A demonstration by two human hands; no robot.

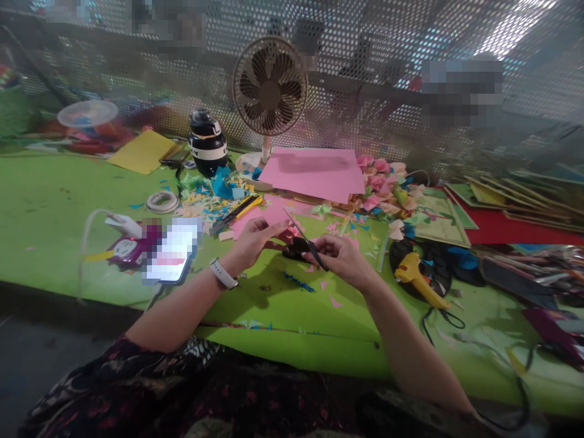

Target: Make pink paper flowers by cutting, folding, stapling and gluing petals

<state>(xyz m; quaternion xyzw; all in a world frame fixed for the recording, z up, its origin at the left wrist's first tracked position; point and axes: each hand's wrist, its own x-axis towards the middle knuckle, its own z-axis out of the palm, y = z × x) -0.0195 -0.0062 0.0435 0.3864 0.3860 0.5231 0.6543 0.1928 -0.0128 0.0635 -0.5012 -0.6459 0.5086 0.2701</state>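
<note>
My right hand (341,258) is closed around dark-handled scissors (311,244), whose thin blades point up and to the left. The fingers of my left hand (255,242) are pinched together beside the blade tips, on a small piece of pink paper (294,230) that shows only in part. Under the scissors, between the hands, is a dark object (296,246) that I cannot make out. On the green table (255,310) below lie a small blue twisted strip (298,282) and pink paper scraps (335,301).
Pink sheets (314,170) lie ahead, near paper flowers (381,182) and a fan (270,91). A yellow-black cutter (237,213), tape roll (163,202) and lit phone (171,252) are to the left. A yellow glue gun (422,281) with its cord rests at right.
</note>
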